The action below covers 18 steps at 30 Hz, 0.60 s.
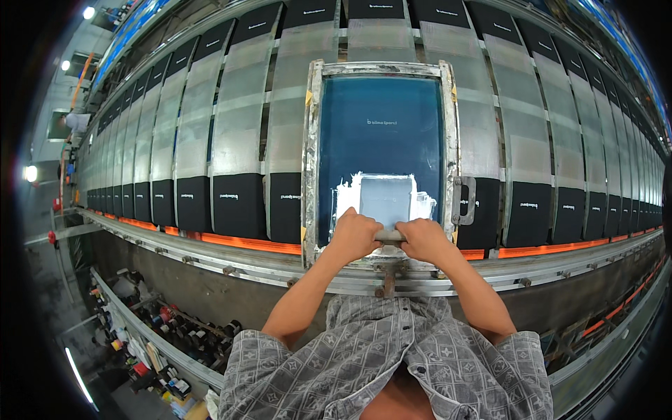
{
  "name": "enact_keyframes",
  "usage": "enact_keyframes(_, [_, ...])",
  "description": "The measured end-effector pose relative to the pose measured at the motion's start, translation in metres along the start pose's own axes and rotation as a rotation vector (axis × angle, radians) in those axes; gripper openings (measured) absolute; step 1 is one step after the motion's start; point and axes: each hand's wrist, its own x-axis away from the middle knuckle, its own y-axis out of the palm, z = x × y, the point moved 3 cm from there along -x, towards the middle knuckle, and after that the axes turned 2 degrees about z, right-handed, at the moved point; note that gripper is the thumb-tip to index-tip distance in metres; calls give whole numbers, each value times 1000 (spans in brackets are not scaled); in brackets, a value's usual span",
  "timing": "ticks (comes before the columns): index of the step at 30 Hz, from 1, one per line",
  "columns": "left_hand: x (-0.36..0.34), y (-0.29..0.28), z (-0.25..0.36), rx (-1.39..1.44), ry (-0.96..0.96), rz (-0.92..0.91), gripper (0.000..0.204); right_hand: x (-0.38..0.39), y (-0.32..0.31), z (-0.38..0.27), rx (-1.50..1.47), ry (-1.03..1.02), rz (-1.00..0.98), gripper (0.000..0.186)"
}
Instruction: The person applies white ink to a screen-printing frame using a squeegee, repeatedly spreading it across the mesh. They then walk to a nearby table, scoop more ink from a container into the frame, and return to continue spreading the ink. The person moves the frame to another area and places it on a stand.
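Observation:
A screen printing frame (312, 154) with a scuffed metal rim and blue mesh (381, 143) lies in front of me over one of the long boards. Both hands grip the squeegee (390, 236) near the frame's near end. My left hand (355, 234) is closed round the left part of its handle, and my right hand (425, 239) round the right part; a short stretch of handle shows between them. White ink (348, 194) is smeared on the mesh beyond my hands, around a paler grey-blue rectangle (385, 197). The squeegee's blade is hidden.
Long greyish boards (241, 133) run in a row to both sides, with black fabric pieces (238, 206) with small white prints at their ends. A metal rail (210, 260) passes along the near side. Bottles and cans (164, 315) crowd a lower shelf at left. A metal handle (464, 200) juts from the frame's right side.

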Motion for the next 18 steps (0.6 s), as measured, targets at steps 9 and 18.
enact_keyframes(9, [-118,-64,-63,-129,-34,99,28,-105,-97,36,23,16,129,18])
enact_keyframes(18, [-3,3,-3,-9,-7,-51,30,5,0,-6,-41,-7,24,21])
